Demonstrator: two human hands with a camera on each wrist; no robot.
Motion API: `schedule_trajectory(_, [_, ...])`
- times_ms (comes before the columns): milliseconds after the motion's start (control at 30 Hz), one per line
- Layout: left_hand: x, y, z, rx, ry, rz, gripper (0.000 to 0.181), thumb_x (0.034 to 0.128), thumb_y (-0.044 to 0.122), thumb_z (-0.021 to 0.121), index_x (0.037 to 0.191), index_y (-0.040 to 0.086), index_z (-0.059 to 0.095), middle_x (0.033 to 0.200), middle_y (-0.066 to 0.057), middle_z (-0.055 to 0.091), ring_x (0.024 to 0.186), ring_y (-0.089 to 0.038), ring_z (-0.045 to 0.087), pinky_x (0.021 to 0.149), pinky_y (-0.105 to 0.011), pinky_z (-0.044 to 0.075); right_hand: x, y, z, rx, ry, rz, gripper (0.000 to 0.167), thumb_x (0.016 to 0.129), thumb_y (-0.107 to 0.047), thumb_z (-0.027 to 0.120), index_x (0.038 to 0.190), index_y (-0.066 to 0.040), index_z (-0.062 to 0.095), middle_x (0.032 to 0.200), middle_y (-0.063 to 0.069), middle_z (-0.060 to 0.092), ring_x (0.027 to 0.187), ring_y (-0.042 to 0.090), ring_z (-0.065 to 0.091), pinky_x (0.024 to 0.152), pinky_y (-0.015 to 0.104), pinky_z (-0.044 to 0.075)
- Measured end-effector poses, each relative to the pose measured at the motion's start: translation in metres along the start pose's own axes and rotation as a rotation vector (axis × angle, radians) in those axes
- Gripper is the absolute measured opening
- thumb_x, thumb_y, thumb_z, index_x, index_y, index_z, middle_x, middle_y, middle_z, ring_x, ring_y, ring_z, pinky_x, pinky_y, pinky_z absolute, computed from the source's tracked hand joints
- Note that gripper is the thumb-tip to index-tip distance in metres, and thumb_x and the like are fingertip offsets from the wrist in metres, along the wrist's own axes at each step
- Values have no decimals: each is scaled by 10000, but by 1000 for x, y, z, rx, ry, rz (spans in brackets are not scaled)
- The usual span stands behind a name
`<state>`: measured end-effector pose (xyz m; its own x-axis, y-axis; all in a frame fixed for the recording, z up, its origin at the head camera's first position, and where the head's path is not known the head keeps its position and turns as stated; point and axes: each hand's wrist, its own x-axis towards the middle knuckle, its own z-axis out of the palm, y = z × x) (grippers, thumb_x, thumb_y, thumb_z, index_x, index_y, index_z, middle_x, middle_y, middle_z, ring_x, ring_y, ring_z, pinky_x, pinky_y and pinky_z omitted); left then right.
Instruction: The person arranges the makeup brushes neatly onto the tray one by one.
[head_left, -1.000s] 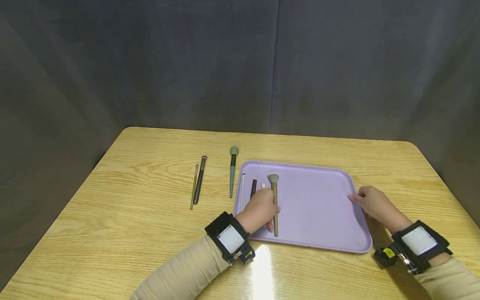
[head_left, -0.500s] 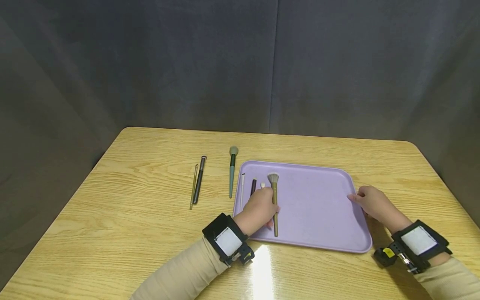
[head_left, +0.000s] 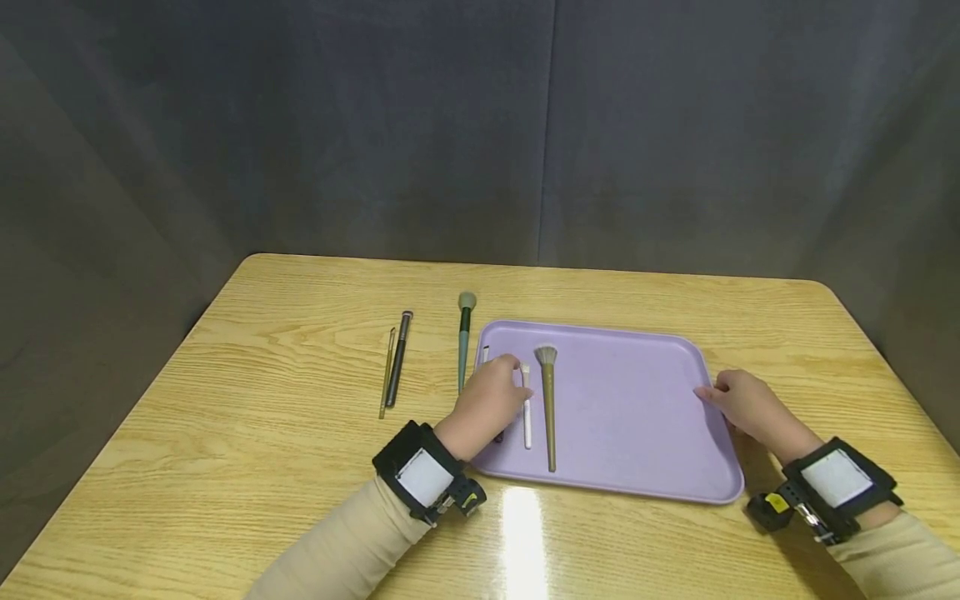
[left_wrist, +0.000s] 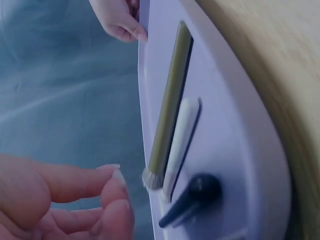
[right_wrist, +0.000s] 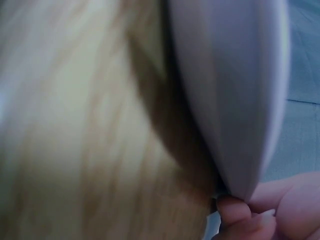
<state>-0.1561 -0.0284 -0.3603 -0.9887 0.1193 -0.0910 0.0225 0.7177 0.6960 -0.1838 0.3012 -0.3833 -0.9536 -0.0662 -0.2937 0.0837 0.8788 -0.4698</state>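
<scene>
In the head view my left hand (head_left: 487, 400) hovers over the left part of the lilac tray (head_left: 630, 417). Its fingers bend loosely, and the left wrist view shows nothing between them. Just right of it lies a white makeup brush (head_left: 527, 417), then an olive-handled makeup brush (head_left: 550, 400) with grey bristles. A dark brush (left_wrist: 195, 195) lies in the tray, mostly hidden by this hand in the head view. A thin white brush (head_left: 486, 353) shows only its tip there. My right hand (head_left: 750, 408) pinches the tray's right rim between thumb and fingers.
Left of the tray, on the wooden table (head_left: 247, 467), lie a green makeup brush (head_left: 465, 337), a black brush (head_left: 400, 358) and a thin gold brush (head_left: 387, 375). A dark curtain (head_left: 375, 150) hangs behind the table.
My left hand has moved left and slightly away from me, off the white makeup brush, which now shows its length. The right hand and the tray stay in place.
</scene>
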Motion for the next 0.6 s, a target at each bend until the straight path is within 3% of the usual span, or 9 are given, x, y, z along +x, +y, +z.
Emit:
schedule_trajectory(300, [2,-13,-8,51,87,-21,324,933,47,626,1238,-54,591,1138,-229,628,905,-292,639,708,-404,547,0,0,1,0,9,-21,284,1012,-154,503,790,20,469,654,70,441,587,196,455,515,327,407])
schedule_trajectory(600, [7,-26,-12,156,168,-31,319,917,24,620,1221,-70,590,1025,-253,596,803,-342,640,633,-424,535,0,0,1,-7,1,-8,281,1014,-161,507,811,30,476,667,78,446,601,201,461,521,328,410])
